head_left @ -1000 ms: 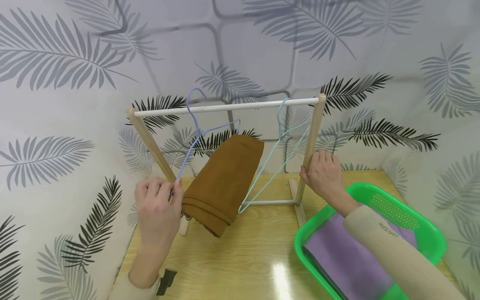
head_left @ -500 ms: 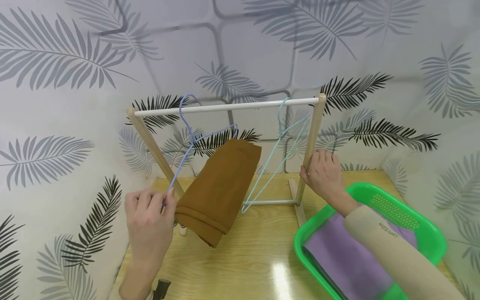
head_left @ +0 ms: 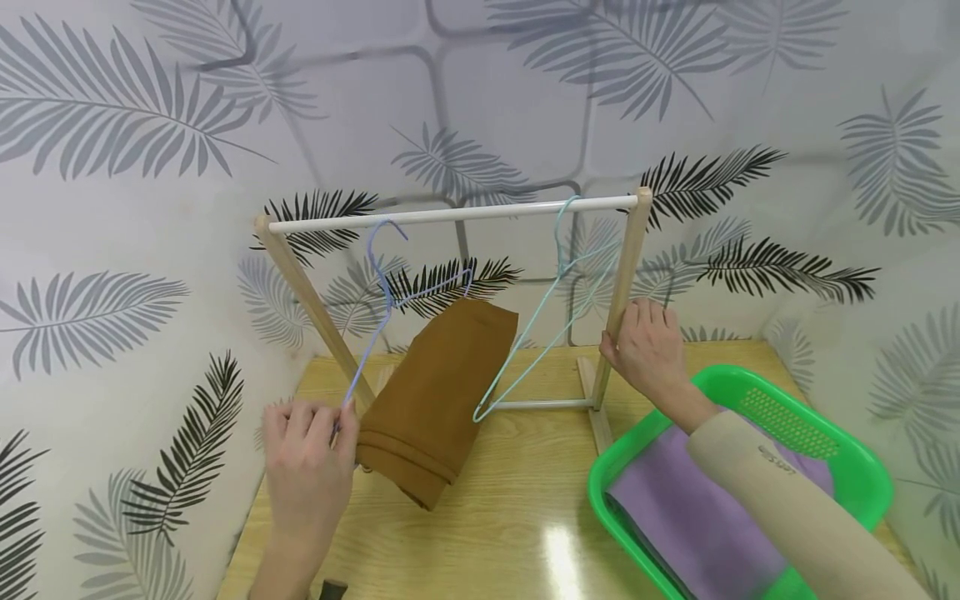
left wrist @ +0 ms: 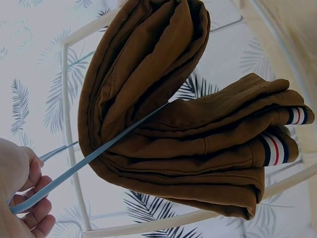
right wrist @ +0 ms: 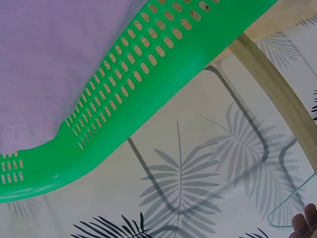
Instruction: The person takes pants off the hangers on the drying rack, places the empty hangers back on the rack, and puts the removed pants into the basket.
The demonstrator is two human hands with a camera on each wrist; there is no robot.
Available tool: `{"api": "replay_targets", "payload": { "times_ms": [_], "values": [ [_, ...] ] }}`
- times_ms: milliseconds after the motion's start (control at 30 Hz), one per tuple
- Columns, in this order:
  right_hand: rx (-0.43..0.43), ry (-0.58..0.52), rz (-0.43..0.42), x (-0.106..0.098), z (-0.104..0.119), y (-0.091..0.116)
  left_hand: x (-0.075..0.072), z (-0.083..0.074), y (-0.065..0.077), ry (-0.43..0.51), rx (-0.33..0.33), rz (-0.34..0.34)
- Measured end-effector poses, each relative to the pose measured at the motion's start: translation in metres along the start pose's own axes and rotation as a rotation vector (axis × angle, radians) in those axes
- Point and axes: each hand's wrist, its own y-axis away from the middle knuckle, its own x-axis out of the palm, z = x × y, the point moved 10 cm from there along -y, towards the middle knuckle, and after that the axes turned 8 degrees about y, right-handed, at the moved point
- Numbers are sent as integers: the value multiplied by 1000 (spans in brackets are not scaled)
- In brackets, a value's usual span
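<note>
My left hand [head_left: 309, 462] pinches the lower left corner of a blue-violet clothes hanger [head_left: 370, 346]. Folded over that hanger hangs a brown garment [head_left: 438, 392]; striped white, navy and red trim [left wrist: 275, 149] shows at its ends in the left wrist view. The hanger's hook top is level with the white bar [head_left: 487, 214] of a small clothes rack, and it appears in front of the bar; whether they touch I cannot tell. My right hand [head_left: 647, 354] grips the rack's right wooden post [head_left: 632, 258]. In the right wrist view only its fingertips [right wrist: 303, 223] show.
A mint-green hanger [head_left: 536, 312] hangs bare from the bar near the right post. On the right of the wooden table [head_left: 495, 542] stands a green basket [head_left: 870, 479] with folded purple cloth [head_left: 675, 508] in it, partly under my right forearm. Leaf-patterned wall [head_left: 510, 100] lies behind.
The blue-violet hanger with the brown garment has come down; its hook stood above the bar and is now level with it. My left hand shifted left, then slightly back and down. The right hand stays.
</note>
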Motion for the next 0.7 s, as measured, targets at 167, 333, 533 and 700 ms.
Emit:
{"api": "replay_targets", "payload": {
  "times_ms": [167, 333, 533, 700],
  "values": [
    [-2, 1, -1, -1, 0, -1, 3, -2, 8, -12, 22, 6],
    [0, 4, 5, -1, 1, -1, 7, -4, 16, -28, 38, 22],
    [2, 8, -3, 0, 0, 0, 10, -5, 26, -15, 33, 21],
    [2, 2, -3, 0, 0, 0, 13, -8, 32, -18, 37, 26]
  ]
}}
